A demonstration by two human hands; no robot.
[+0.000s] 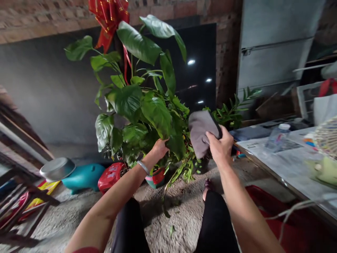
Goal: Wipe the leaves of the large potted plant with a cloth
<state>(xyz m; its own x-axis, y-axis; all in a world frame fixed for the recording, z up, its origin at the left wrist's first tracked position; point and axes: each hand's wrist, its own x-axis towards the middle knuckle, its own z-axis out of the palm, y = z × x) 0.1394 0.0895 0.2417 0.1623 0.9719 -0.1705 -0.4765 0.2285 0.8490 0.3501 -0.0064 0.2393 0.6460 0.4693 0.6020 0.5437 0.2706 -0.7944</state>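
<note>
A tall potted plant with broad, glossy green leaves stands in front of me. My left hand (159, 149), with a silver bangle on the wrist, is closed in a pinch at the lower tip of one large leaf (157, 113). To the right, my right hand (222, 142) grips a folded grey cloth (200, 130), thumb on its near side. The cloth hangs beside the foliage, apart from the pinched leaf. Below the leaves part of a red and green pot (155, 177) shows.
A red bow (109, 21) tops the plant. At left sit a teal animal-shaped stool (83, 177), a metal basin (58, 168) and a red container (111, 176). A paper-covered table (297, 158) with a plastic bottle (279, 137) stands at right.
</note>
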